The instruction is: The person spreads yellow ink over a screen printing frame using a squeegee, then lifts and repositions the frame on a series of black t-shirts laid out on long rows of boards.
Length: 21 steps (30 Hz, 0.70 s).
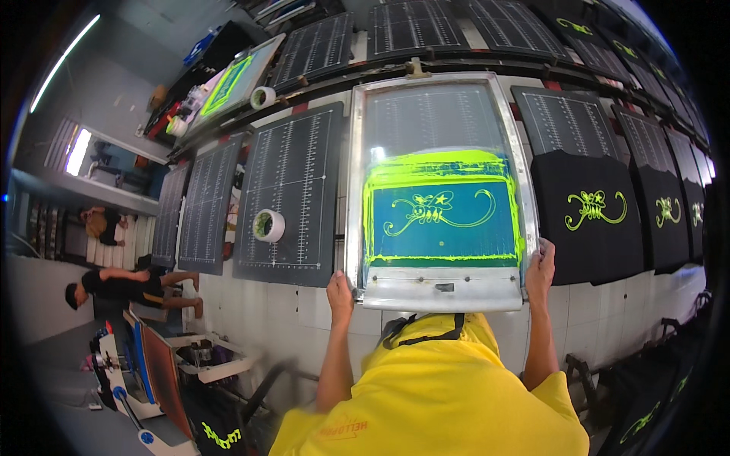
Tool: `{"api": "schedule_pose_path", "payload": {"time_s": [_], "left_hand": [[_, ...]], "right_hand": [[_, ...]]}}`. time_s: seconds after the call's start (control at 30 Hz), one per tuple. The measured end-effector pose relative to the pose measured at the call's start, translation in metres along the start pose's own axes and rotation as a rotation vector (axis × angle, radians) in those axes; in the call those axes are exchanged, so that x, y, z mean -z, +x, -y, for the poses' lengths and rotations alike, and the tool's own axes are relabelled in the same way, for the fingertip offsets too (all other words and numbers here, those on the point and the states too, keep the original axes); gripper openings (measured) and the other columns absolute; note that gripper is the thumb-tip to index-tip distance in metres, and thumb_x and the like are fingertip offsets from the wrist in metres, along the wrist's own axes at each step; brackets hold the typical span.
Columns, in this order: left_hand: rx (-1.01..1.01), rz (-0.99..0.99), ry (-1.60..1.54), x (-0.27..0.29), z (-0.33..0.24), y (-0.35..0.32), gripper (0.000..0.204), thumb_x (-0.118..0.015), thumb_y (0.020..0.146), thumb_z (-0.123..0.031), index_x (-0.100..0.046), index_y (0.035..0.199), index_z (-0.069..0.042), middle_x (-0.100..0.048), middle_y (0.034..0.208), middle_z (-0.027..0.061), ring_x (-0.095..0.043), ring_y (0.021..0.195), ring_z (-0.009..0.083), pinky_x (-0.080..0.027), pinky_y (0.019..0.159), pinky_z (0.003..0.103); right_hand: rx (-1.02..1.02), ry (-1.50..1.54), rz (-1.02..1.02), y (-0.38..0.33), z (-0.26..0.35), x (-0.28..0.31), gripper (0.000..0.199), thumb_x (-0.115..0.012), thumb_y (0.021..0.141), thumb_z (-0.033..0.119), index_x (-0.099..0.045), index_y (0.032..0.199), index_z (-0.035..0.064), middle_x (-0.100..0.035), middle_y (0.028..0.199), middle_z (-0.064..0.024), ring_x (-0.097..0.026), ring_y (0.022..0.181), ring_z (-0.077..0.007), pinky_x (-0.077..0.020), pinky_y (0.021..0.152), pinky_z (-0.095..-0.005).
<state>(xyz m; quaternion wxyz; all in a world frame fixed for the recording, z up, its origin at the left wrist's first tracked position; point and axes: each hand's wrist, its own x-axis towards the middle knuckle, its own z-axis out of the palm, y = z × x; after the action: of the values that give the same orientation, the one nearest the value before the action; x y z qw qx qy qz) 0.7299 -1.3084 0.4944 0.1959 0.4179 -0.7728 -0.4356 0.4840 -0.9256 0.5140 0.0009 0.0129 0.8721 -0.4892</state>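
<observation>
From my remote seat I see left hand [340, 294] and right hand [541, 266] pinching near side edges of silver-framed screen [437, 247], its far end at metal clamp [417, 70]. Screen sits between dark ruled board [304, 190], carrying white roll [277, 220] (greenish inside), and black shirt [559, 247] with neon print, to right.

A black ruled board [302, 209] carries 1 round white container [278, 228].

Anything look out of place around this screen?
Possibly: a round white roll or tub, yellow-green inside, sits on the ruled black board left of the silver metal-framed screen; boards on the right carry black printed cloth instead.
</observation>
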Motion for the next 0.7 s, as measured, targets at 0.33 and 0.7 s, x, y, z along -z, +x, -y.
{"api": "schedule_pose_path", "payload": {"time_s": [0.33, 0.7], "left_hand": [[-0.141, 0.015, 0.298, -0.006, 0.034, -0.006, 0.034, -0.039, 0.099, -0.020, -0.057, 0.089, 0.007, -0.057, 0.079, 0.0204, -0.056, 0.078, 0.0320, -0.042, 0.072, 0.044], [0.047, 0.152, 0.231, -0.004, -0.005, -0.019, 0.070, -0.035, 0.101, -0.050, -0.055, 0.118, 0.015, -0.060, 0.117, 0.0236, -0.056, 0.105, 0.0323, -0.040, 0.094, 0.039]], "right_hand": [[-0.001, -0.074, -0.081, 0.008, 0.002, 0.016, 0.025, -0.048, 0.093, 0.006, -0.052, 0.118, 0.0097, -0.065, 0.098, -0.0217, -0.064, 0.094, -0.0403, -0.0483, 0.077, -0.0457], [-0.096, -0.053, -0.017, 0.009, 0.021, 0.049, 0.024, -0.045, 0.092, 0.007, -0.048, 0.116, 0.0068, -0.063, 0.102, -0.0247, -0.060, 0.099, -0.0432, -0.0461, 0.084, -0.0488]]}}
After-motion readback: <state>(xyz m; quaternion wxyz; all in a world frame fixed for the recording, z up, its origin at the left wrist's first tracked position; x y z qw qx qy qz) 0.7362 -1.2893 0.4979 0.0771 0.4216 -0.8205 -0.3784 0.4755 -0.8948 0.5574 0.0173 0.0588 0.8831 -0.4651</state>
